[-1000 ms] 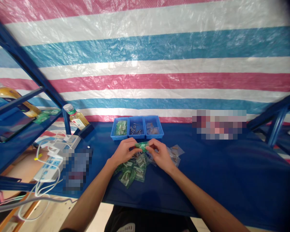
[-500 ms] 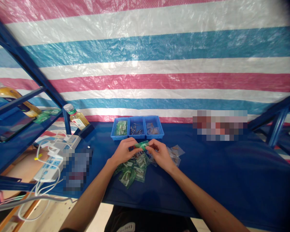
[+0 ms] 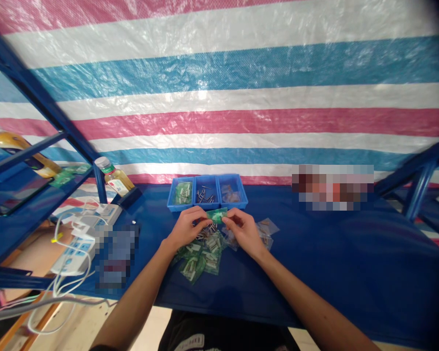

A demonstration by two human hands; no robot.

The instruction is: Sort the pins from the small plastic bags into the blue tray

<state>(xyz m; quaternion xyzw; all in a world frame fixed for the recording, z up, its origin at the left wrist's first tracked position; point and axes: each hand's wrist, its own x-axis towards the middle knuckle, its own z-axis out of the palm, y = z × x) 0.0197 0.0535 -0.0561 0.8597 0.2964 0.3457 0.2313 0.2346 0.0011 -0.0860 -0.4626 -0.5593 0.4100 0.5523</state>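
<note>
A small green plastic bag is stretched between my two hands, just in front of the blue bins. My left hand pinches its left end, and my right hand pinches the right end. Below them lie several green bags with metal pins inside, beside a few loose metal pins. Partly behind my right hand are clear bags holding brownish pieces. The three-part blue bin has green bags on the left, loose metal pins in the middle and clear bags on the right.
At left stand a bottle, white power strips with tangled cables and a blurred-out flat object. Another blurred item sits at the back right. Blue frame posts and a striped sheet border the blue table.
The green bag between my hands is now spread wider and flatter, and my fingers have shifted slightly along its edges. The piles and bins stay where they were.
</note>
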